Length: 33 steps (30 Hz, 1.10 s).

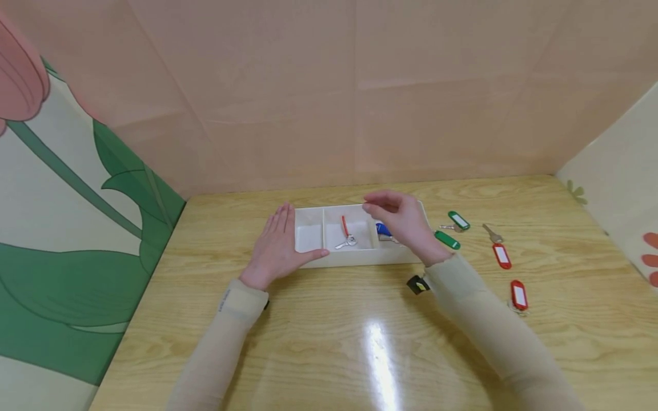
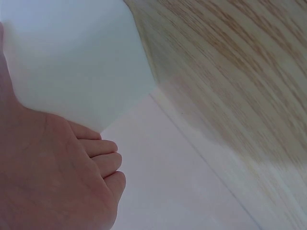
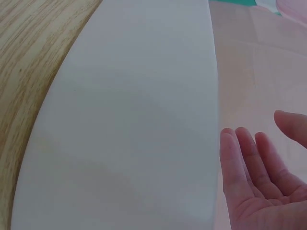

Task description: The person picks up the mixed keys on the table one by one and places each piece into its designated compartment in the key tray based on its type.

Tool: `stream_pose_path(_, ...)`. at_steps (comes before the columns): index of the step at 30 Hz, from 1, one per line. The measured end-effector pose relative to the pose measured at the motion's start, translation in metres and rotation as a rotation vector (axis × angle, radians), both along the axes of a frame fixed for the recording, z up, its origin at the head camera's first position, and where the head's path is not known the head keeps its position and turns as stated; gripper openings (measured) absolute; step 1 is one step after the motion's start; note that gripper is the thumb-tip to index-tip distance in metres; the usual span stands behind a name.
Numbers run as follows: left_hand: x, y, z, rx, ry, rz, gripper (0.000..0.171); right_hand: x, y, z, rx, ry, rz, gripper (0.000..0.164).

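A white divided tray [image 1: 354, 258] sits on the wooden table. Flat along its left end lies my left hand [image 1: 277, 245], fingers straight and thumb stretched along the front rim; the left wrist view shows its palm beside the white wall. In the middle compartment is a key [image 1: 348, 242] with a narrow red tag [image 1: 345, 226]. The right compartment holds a blue key tag [image 1: 382, 229] and a key, partly hidden by my right hand [image 1: 403, 220]. This hand hovers over that compartment, fingers loosely bent, thumb apart from them, with nothing between.
Right of the tray lie two green key tags [image 1: 459, 220] [image 1: 447, 240] near a key [image 1: 452, 228]. Farther right are a red tag [image 1: 502, 256] with a key [image 1: 493, 233] and another red tag [image 1: 519, 295]. A pinkish wall covering [image 1: 288, 142] rises behind the table [image 1: 319, 331].
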<state>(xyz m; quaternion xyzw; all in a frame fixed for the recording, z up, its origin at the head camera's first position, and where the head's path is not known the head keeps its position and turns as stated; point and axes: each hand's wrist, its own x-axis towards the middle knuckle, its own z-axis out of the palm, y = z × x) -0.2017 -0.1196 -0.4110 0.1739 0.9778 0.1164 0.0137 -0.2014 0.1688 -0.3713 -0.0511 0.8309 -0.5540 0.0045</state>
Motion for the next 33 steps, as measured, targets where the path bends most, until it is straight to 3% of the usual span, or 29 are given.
stream_pose_path(10,0.001,0.000,0.000,-0.014,-0.004,0.000,0.133,0.004,0.006,0.002,-0.057,-0.005,0.012,0.039)
stream_pose_path(33,0.000,0.000,-0.001,-0.015,-0.003,-0.005,0.135,0.018,0.019,0.008,0.018,0.046,0.029,0.042)
